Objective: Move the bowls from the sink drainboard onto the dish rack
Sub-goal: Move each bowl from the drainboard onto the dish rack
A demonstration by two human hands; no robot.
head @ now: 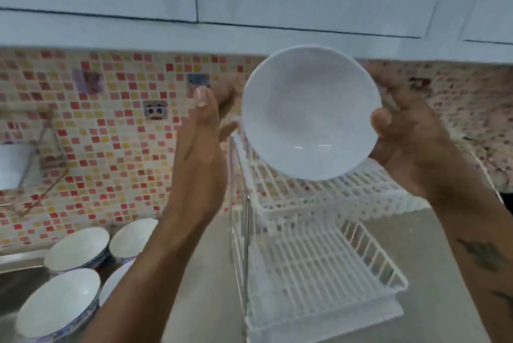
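— What's closest?
— My right hand point(410, 131), gripping a bowl point(308, 115) above the rack point(319, 267); my left hand point(205, 131) is open beside it.
— Progress?
— Rack looks bare; four bowls point(75, 248) wait on the drainboard point(16, 281).

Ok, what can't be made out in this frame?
- Head view: the fourth bowl on the drainboard is mostly hidden by the left forearm.
- Left hand fingers behind the held bowl: contact unclear.
- Dish rack upper tier: partly covered by the held bowl, blurred.
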